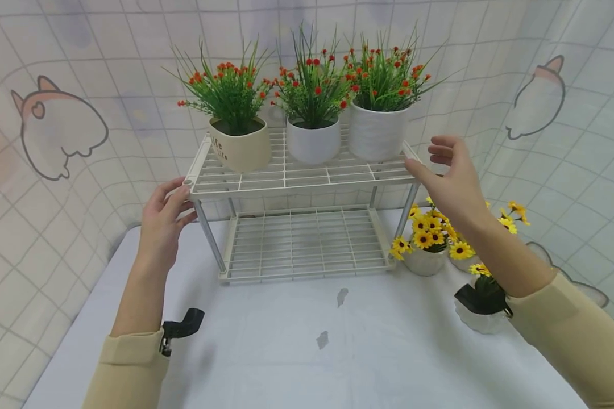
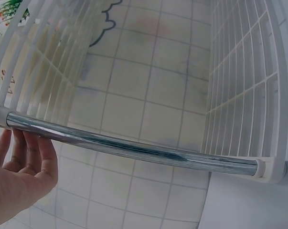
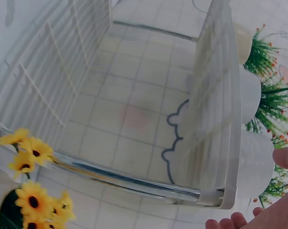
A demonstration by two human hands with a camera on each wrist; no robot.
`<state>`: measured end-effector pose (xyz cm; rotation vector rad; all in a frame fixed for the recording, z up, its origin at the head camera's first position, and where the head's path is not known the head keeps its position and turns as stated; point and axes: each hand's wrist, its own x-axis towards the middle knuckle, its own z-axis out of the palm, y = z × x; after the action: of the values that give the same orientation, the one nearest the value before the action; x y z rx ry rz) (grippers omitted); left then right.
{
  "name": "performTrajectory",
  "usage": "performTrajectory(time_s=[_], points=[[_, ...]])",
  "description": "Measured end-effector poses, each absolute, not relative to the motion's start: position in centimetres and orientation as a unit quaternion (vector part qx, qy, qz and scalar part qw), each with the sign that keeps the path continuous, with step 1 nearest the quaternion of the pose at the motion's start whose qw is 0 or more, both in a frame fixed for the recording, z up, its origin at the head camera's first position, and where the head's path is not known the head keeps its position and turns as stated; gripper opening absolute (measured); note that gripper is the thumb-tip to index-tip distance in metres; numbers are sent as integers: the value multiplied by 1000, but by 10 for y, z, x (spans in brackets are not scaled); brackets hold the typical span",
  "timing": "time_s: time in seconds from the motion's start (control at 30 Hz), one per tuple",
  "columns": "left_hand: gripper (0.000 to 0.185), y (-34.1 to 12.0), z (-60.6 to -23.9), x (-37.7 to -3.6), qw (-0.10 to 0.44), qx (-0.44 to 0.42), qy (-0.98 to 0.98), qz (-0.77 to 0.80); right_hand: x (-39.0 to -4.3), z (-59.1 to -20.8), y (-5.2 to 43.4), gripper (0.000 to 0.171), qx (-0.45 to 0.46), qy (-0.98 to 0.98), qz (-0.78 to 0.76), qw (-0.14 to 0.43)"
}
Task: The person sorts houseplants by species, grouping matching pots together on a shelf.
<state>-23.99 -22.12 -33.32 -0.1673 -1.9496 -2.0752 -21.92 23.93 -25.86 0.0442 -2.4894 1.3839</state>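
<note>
a white two-tier wire rack [image 1: 297, 176] stands on the white table [image 1: 266, 352] toward its far side, in front of a tiled curtain with cartoon cats; the left hand [image 1: 161, 227] is at the rack's near left corner, thumb and fingers lying against the corner of the top shelf just above the chrome leg [image 1: 208, 236], fingers mostly straight and relaxed rather than wrapped round anything; in the left wrist view the fingers [image 2: 31, 155] sit just under that chrome leg [image 2: 134, 148], touching or all but touching it; the right hand [image 1: 452, 182] is at the rack's right end, thumb tip reaching the right edge of the top shelf, the other fingers spread and loosely bent in the air, gripping nothing; the right wrist view shows only the fingertips [image 3: 229, 222] just short of the shelf corner, so whether they touch cannot be told; on the top shelf stand three pots of green grass with red berries: a cream pot [image 1: 240, 149] at the left, tilted, a white pot [image 1: 313, 142] in the middle, a ribbed white pot [image 1: 376, 133] at the right; the lower shelf holds nothing; right of the rack, on the table, stand two pots of yellow sunflowers, one [image 1: 426, 250] just beside the rack's right leg and one [image 1: 483, 307] nearer, partly behind the right forearm.
</note>
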Motion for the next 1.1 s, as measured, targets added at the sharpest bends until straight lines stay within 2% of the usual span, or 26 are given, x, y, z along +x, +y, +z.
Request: performTrajectory(time_s=[0.4,0.7,0.9,1.1], points=[[45,-222,-332,-239,141,-56,-673,-724,-165,-305,251,72,26,-866,491,89],[46,-222,-332,-241,140,-57,-679,-718,-124,-347,255,53,61,-853,513,70],[44,-220,-330,-240,138,-55,-682,-717,-111,-371,271,50,17,-854,517,57],[44,-221,-329,-240,138,-46,-689,-710,-102,-392,283,55,-38,-832,553,-6]])
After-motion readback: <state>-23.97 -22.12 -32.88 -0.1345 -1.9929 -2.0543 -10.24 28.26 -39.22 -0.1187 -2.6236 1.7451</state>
